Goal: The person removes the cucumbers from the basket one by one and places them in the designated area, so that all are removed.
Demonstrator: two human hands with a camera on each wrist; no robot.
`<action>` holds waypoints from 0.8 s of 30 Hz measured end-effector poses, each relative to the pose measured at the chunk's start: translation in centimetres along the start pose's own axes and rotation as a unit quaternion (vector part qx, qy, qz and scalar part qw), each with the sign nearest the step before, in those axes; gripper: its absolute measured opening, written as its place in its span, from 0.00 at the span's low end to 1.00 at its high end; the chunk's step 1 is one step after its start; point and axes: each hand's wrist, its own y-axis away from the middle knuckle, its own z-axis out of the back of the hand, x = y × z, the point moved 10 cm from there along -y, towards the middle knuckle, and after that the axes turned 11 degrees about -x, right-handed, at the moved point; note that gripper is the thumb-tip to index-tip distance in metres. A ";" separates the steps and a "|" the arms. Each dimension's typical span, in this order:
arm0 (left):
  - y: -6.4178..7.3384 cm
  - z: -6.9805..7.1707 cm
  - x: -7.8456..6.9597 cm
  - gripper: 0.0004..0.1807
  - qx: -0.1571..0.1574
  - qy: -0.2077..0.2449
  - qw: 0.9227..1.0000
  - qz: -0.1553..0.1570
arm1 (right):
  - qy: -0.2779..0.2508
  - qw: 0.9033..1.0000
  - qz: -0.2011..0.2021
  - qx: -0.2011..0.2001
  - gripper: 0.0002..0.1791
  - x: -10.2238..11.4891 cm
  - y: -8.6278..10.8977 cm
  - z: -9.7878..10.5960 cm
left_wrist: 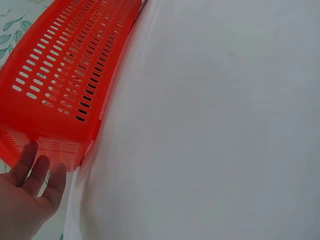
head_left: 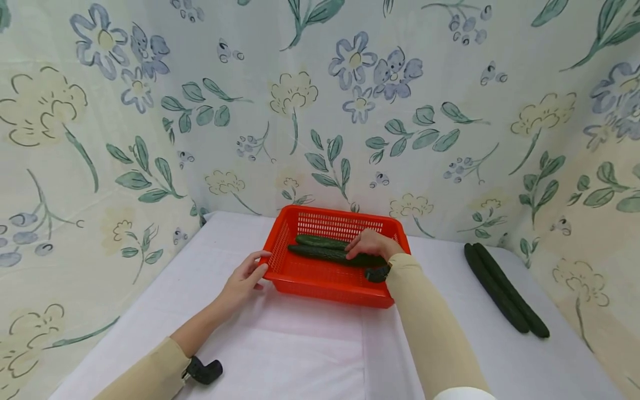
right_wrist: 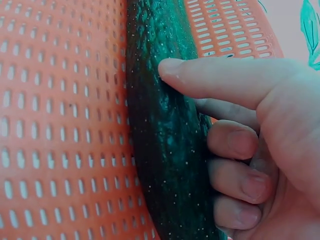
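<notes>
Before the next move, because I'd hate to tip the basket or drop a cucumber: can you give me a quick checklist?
1. Basket upright on the table: ok.
2. Left hand on the basket's left end: ok.
3. Right hand touching the front cucumber: ok.
4. Hold firm enough to lift it: cannot tell; the pictures show contact, not force.
5. Rear cucumber inside the basket: ok.
6. All cucumbers in the basket: not ok; another pair lies on the table, to the right.

The rectangular plastic basket (head_left: pixel 325 289) is coloured red, the long cucumbers (head_left: pixel 320 253) dark green; the whitish cloth backdrop (head_left: pixel 322 114) is printed with blue flowers (head_left: pixel 354 60).
</notes>
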 end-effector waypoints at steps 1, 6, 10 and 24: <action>0.0 0.0 0.0 0.22 -0.001 -0.002 1.000 0.002 | 0.000 1.000 -0.001 -0.001 0.17 0.0 0.0 0.0; 0.0 -0.1 0.1 0.23 0.002 -0.009 1.000 0.005 | -0.004 1.000 -0.007 0.001 0.18 -0.1 0.1 0.1; 0.1 -0.2 0.2 0.23 0.003 -0.008 1.000 0.008 | -0.013 1.000 -0.016 0.004 0.18 -0.4 0.1 -0.1; 0.1 0.0 -0.1 0.22 0.000 -0.008 1.000 0.001 | -0.014 1.000 -0.017 -0.001 0.18 -0.9 -0.5 -0.4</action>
